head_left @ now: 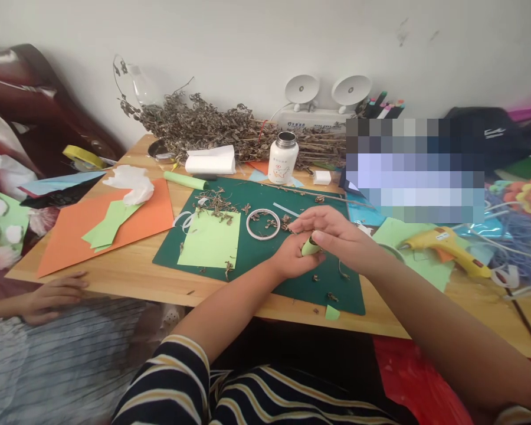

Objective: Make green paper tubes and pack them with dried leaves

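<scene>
In my left hand (287,257) is a small roll of light green paper (310,248), with dark material at its upper end. The fingers wrap round it. My right hand (338,236) reaches over from the right, its fingers stretched above my left hand and its thumb by the roll's top. Both hands are over a dark green cutting mat (287,292). A light green sheet (212,239) lies on the mat to the left, with dried plant bits (219,203) along its top. Beside it is a roll of clear tape (263,224), with dry leaf crumbs inside the ring.
Dried branches (199,127) line the back near a white bottle (284,158). A yellow glue gun (446,248) lies right; orange paper (66,239) and a second green paper roll (186,180) lie left. Another person's hand (53,298) rests at the table's left edge.
</scene>
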`<state>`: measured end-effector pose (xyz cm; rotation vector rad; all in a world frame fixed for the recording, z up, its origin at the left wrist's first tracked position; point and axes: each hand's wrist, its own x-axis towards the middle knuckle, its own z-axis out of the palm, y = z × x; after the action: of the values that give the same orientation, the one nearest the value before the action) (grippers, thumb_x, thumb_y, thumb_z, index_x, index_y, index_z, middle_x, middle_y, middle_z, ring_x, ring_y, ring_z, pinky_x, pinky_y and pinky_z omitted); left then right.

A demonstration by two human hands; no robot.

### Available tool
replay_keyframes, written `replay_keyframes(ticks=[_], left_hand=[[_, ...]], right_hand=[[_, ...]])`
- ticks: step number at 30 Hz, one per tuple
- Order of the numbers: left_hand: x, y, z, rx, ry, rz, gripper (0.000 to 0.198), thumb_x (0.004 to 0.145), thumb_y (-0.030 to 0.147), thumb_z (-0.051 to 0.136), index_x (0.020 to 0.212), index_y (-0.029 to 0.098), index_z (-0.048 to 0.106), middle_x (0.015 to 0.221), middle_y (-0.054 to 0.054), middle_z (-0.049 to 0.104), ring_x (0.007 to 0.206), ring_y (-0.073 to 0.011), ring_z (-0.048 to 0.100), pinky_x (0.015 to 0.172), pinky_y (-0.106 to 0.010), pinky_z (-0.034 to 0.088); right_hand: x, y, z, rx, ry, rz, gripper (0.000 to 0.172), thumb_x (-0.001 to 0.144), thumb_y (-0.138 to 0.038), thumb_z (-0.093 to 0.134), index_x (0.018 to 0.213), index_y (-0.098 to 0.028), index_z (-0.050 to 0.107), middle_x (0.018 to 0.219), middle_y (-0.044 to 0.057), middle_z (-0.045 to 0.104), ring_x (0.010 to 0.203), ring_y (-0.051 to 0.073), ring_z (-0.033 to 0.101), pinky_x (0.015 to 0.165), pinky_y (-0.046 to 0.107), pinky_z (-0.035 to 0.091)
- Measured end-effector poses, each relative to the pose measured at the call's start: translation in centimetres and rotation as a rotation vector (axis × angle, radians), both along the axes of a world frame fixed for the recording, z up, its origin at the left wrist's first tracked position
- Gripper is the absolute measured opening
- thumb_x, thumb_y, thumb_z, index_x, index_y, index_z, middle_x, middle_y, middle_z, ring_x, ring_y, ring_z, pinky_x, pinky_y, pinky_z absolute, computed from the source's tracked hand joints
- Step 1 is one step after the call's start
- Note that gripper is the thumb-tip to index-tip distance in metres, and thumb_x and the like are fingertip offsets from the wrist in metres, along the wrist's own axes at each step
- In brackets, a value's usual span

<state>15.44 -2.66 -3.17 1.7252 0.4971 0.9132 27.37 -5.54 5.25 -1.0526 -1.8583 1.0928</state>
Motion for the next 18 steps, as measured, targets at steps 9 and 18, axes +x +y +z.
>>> replay_keyframes(ticks=[9,18], left_hand=[[-0.1,0.2,-0.1,0.044,-0.006,0.026,0.021,0.067,0.032,0.053,0.058,0.016,0.045,0.057,0.002,0.047,0.057,-0.0101,0.046,0.055,-0.024,0.041],[-0.1,0.0,0.4,0.060,-0.086,0.046,0.049,0.067,0.065,0.045,0.061,0.016,0.043,0.056,0.003,0.042,0.053,-0.0092,0.040,0.051,-0.024,0.037]], right_hand=[[-0.5,-0.4,0.5,0.395,-0.249,-0.205,0.025,0.078,-0.027,0.050,0.055,-0.021,0.042,0.076,0.003,0.059,0.072,0.017,0.057,0.067,0.033,0.045],[1.5,-0.2,2.0,0.690,-0.753,0.074,0.040,0.084,-0.046,0.038,0.075,-0.020,0.067,0.124,0.007,0.053,0.116,0.029,0.043,0.093,0.048,0.035]])
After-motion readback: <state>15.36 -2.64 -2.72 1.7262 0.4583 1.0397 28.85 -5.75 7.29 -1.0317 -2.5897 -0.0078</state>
